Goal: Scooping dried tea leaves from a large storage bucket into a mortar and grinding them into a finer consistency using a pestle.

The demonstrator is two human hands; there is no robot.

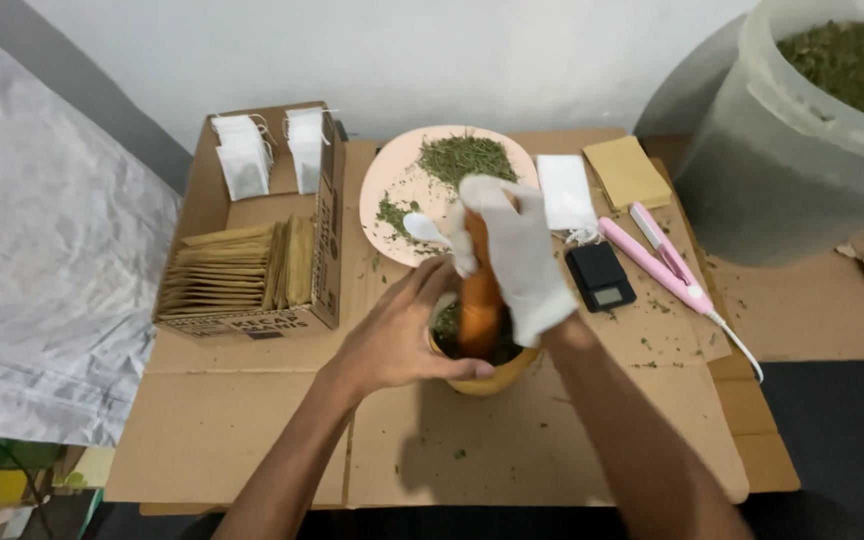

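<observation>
R gloved hand [517, 255] fingers clamped on orange pestle [479, 300], axis 12–6, tip in mortar [482, 378]; L hand [397, 340] fingers wrapped on rim at 9.

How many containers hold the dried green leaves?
3: the pink plate at centre back, the mortar under both hands, and the large tub at far right. The box's packets are closed, so contents there are unseen.

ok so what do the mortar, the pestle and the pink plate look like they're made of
Mortar: likely wood, going by its matte yellow-tan rim, though mostly hidden by the hands.
Pestle: probably wood too, orange-brown with a slight sheen, as if polished.
Pink plate: smooth, even pale pink, looks like plastic or melamine; ceramic is possible.
</observation>
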